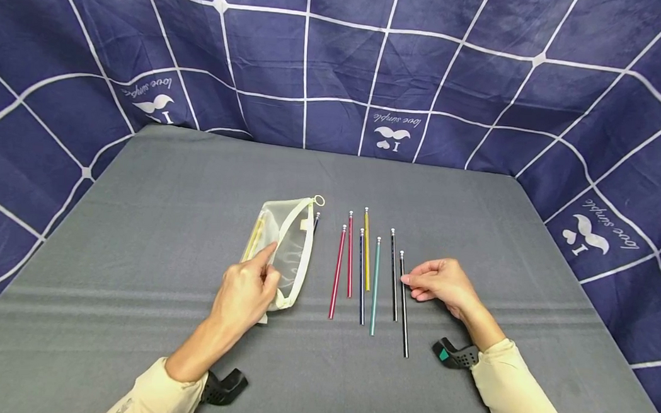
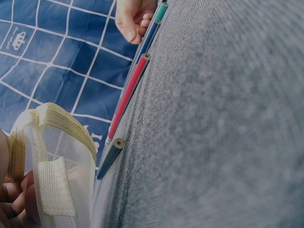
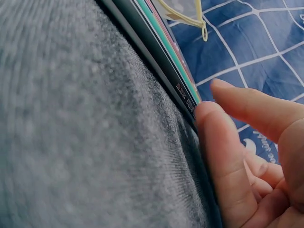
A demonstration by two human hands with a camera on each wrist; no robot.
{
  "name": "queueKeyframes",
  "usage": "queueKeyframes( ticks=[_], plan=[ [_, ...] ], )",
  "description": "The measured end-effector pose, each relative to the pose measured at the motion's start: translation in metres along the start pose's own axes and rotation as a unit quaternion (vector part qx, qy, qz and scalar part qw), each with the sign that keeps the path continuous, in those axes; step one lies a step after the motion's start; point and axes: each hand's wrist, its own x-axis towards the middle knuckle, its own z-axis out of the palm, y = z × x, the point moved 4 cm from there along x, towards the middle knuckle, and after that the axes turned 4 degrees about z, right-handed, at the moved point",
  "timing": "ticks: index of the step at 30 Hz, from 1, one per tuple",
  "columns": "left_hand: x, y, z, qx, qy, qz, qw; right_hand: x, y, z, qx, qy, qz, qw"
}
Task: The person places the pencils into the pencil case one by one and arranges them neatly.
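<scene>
My left hand (image 1: 244,289) grips the near side of a see-through mesh pencil pouch (image 1: 274,215) with a cream zip edge, its index finger stretched along the opening. The pouch mouth gapes to the right, and yellow pencils (image 1: 253,236) show at its left side. To the right, my right hand (image 1: 442,285) is beside the outermost black pencil (image 1: 405,318), its fingertips right at the upper part. In the right wrist view, thumb and forefinger stand apart with nothing between them. A second black pencil (image 1: 394,280) lies just left of that one.
Between the pouch and the black pencils lie red pencils (image 1: 337,273), a dark blue pencil (image 1: 362,284), a yellow pencil (image 1: 367,253) and a green pencil (image 1: 375,291). Another dark pencil (image 2: 110,159) lies close beside the pouch. A blue checked cloth (image 1: 345,62) hangs behind the grey table (image 1: 136,232).
</scene>
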Motion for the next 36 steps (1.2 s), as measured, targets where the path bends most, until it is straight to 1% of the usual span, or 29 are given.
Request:
queueKeyframes(
  ticks=[4, 14, 21, 26, 31, 36],
  plan=[
    [-0.0001, -0.0006, -0.0005, 0.002, -0.002, -0.006, 1.0, -0.0019, 0.0003, 0.0019, -0.028, -0.007, 0.016, 0.999],
    [-0.0009, 0.0014, -0.0022, 0.003, 0.004, -0.003, 1.0, -0.0044, 0.0013, 0.0049, -0.049, 0.003, 0.043, 0.998],
    [-0.0014, 0.0013, -0.0029, 0.003, 0.002, -0.006, 1.0, -0.0054, -0.0022, 0.0074, -0.046, -0.004, 0.047, 0.998],
    [-0.0017, 0.0012, -0.0025, 0.004, 0.002, -0.011, 0.9999, -0.0056, -0.0019, 0.007, -0.05, -0.001, 0.054, 0.997],
    [-0.0017, 0.0012, -0.0028, 0.003, 0.002, -0.013, 0.9999, -0.005, -0.0015, 0.007, -0.059, 0.003, 0.048, 0.997],
    [-0.002, 0.0013, -0.003, 0.003, 0.0, -0.015, 0.9999, -0.0052, 0.0, 0.0057, -0.046, -0.008, 0.043, 0.998]
  ],
)
